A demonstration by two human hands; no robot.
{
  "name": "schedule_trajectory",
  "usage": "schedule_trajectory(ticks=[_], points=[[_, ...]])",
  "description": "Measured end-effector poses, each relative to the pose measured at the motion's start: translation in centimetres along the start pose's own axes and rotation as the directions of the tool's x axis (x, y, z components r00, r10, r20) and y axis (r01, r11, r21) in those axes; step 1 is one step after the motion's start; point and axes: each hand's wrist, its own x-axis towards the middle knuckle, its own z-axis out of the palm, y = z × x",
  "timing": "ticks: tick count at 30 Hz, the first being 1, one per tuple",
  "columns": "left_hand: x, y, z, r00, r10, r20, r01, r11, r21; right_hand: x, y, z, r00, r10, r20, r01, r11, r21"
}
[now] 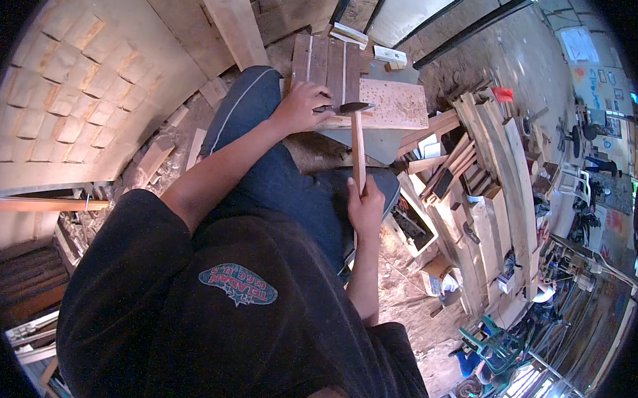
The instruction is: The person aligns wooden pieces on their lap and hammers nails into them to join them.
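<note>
My right hand (366, 207) is wrapped round the pale wooden handle of a hammer (358, 140). The dark steel head lies low over the work, close to the fingertips of my left hand (301, 108). That hand rests at the near edge of a brown slatted wooden panel (335, 61) with light stripes, its fingers drawn together. Whatever they pinch is too small or hidden to make out. Under and right of the panel, a pale wooden board (401, 103) is covered in small dark marks or holes.
Small wood blocks (389, 55) lie beyond the panel. To the right are long stacked planks (508, 186) and an open wooden box (410, 221). A large pale woven-look panel (67, 95) stands at left. A green plastic chair (498, 345) is at lower right.
</note>
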Motion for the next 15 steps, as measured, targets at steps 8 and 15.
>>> schedule_trajectory(ticks=[8,15], points=[[1.4,-0.3,-0.3,0.995,0.016,0.102,-0.016,1.000,0.005,-3.8,2.7,-0.4,0.934,0.358,0.023,-0.353,0.907,0.231],[3.0,-0.3,-1.0,0.956,0.196,0.217,-0.207,0.978,0.026,-4.5,3.5,-0.5,0.890,0.456,0.002,-0.431,0.840,0.331]])
